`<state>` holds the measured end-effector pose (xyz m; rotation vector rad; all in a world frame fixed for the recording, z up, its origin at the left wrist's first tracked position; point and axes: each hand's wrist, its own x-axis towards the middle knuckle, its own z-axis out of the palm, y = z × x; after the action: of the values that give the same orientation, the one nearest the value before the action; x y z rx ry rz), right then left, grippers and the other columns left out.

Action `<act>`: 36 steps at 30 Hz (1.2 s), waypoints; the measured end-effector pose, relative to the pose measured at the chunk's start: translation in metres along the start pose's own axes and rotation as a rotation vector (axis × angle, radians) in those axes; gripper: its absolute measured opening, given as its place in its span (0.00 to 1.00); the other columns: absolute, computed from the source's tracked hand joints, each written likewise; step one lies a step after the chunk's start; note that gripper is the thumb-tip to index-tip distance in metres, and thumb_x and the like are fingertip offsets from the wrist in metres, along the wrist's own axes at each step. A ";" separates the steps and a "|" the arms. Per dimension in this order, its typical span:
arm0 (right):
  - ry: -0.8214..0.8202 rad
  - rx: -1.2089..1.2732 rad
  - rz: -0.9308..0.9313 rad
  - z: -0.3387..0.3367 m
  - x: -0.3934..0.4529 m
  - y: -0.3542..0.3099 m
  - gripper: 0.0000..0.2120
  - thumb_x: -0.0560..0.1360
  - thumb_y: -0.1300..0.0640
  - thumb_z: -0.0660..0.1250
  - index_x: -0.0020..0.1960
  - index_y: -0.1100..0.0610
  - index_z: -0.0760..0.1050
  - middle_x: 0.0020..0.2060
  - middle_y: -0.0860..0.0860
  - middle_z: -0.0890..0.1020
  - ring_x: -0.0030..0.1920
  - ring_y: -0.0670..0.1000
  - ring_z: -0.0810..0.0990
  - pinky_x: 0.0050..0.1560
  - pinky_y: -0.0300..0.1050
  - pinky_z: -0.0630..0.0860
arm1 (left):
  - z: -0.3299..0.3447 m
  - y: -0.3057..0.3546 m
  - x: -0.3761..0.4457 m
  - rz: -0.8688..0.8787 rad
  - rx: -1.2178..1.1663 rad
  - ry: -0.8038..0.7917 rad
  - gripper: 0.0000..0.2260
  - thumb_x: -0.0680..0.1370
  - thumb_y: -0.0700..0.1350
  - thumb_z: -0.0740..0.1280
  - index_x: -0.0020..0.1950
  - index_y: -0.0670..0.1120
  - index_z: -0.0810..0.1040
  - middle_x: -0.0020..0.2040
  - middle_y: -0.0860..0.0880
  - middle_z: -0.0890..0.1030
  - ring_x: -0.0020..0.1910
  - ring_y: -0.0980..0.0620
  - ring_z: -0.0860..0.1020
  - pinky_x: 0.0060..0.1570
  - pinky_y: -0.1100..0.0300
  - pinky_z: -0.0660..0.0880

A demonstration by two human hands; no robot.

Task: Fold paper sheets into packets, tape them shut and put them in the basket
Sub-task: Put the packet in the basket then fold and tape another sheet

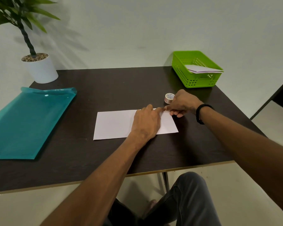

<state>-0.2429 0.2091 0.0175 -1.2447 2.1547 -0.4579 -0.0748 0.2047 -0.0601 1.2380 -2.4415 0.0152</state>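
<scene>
Head view
Folded paper: a white folded sheet (114, 124) lies flat near the middle of the dark table (104, 85), long side running left to right.
Left hand: the left hand (146, 123) rests palm down on the right part of the sheet, its fingers stretched toward the far edge, one fingertip pressing at that edge; it grasps nothing.
Right hand: the right hand (181, 103) sits at the far right corner of the sheet, its fingers curled and pinching a short strip of tape (166, 110) against the paper's far edge, just beside the left fingertip.
Wristband: a black band (201, 114) circles the right wrist.
Tape roll: a small roll of tape (169, 97) stands on the table just behind the right hand, partly hidden by it.
Basket: a green basket (196, 82) sits at the far right corner of the table, well apart from the sheet; white folded packets (201, 70) lie inside, leaning on its right rim.
Folder: a teal translucent plastic folder (29, 124) lies flat on the left side of the table, its far flap curled up.
Plant: a potted plant in a white pot (41, 69) stands at the far left corner.
Below the table: the person's knee in dark trousers (191, 198) shows under the near edge.
</scene>
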 end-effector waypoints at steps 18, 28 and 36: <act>-0.174 0.097 0.023 -0.012 -0.013 0.011 0.12 0.70 0.58 0.82 0.41 0.59 0.80 0.32 0.53 0.84 0.30 0.46 0.78 0.34 0.40 0.80 | -0.003 0.000 0.000 -0.005 -0.055 0.019 0.18 0.86 0.49 0.55 0.75 0.57 0.72 0.52 0.47 0.78 0.47 0.48 0.78 0.49 0.54 0.75; -0.124 0.015 0.027 -0.005 -0.010 0.007 0.18 0.66 0.49 0.84 0.39 0.59 0.80 0.35 0.54 0.83 0.32 0.47 0.77 0.31 0.38 0.77 | -0.002 -0.001 -0.002 -0.019 -0.119 0.059 0.16 0.85 0.50 0.57 0.72 0.53 0.74 0.54 0.48 0.80 0.49 0.48 0.80 0.51 0.53 0.76; 0.011 0.082 0.017 0.005 -0.003 0.015 0.18 0.74 0.44 0.77 0.45 0.61 0.82 0.31 0.51 0.85 0.27 0.46 0.79 0.29 0.39 0.77 | -0.005 0.000 -0.003 -0.027 -0.140 0.071 0.12 0.85 0.50 0.58 0.67 0.51 0.73 0.53 0.49 0.80 0.48 0.48 0.79 0.50 0.54 0.75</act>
<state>-0.2488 0.2190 0.0059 -1.1812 2.1320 -0.5410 -0.0716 0.2075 -0.0570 1.1875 -2.3219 -0.1156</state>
